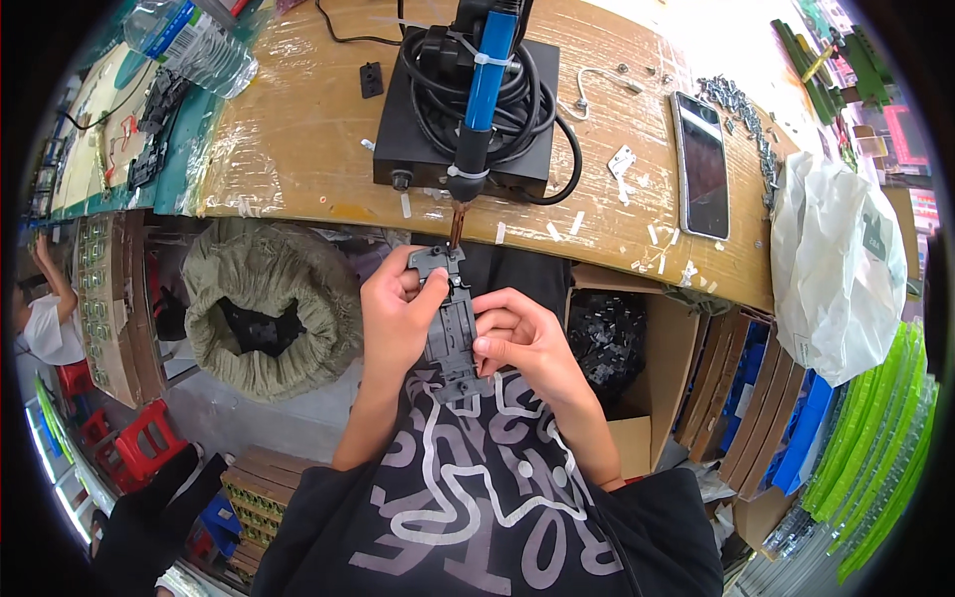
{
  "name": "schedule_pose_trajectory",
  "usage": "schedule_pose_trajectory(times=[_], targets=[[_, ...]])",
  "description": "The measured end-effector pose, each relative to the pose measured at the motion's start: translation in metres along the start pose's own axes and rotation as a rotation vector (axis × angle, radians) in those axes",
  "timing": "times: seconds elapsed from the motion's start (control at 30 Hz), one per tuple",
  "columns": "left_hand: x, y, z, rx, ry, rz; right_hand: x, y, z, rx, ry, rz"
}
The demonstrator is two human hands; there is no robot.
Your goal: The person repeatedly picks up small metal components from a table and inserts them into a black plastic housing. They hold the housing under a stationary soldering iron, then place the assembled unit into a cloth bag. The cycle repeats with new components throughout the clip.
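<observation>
My left hand (400, 310) grips a long black plastic part (453, 336) near its upper end, thumb across its face. The fingers of my right hand (524, 343) are curled against the part's right edge, with the thumb and fingertips closed on it. Above the part, a blue-bodied tool (492, 75) points downward. Its thin coppery tip (458, 224) reaches the part's top end; I cannot tell whether they touch. Black cable (537, 109) is coiled around the tool, over a black box (390, 159) on the bench.
The wooden bench (298, 129) carries a phone (702, 164), a small black piece (371, 80), loose metal bits (731, 99) and a water bottle (204, 50). A white plastic bag (831, 264) hangs at right. An olive sack (269, 348) and a carton (662, 368) of black parts stand below.
</observation>
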State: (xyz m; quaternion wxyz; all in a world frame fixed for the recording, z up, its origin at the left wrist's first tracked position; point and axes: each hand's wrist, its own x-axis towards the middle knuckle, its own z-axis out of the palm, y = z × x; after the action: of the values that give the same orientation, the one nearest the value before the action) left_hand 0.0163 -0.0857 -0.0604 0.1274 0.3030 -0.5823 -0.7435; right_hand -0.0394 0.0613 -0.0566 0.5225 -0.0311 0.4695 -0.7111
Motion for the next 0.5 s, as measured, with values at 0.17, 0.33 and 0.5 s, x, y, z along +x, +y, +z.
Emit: schedule_pose_trajectory(times=[0.17, 0.33, 0.5], targets=[[0.0007, -0.0020, 0.0010, -0.003, 0.008, 0.012, -0.0006, 0.0001, 0.0009, 0.008, 0.009, -0.011], [0.0024, -0.0020, -0.0007, -0.008, 0.001, 0.009, 0.0001, -0.0016, 0.0043, 0.007, 0.018, -0.024], [0.0003, -0.0058, 0.0007, -0.045, 0.020, 0.029, 0.0007, 0.0007, 0.0003, -0.019, 0.015, -0.026]])
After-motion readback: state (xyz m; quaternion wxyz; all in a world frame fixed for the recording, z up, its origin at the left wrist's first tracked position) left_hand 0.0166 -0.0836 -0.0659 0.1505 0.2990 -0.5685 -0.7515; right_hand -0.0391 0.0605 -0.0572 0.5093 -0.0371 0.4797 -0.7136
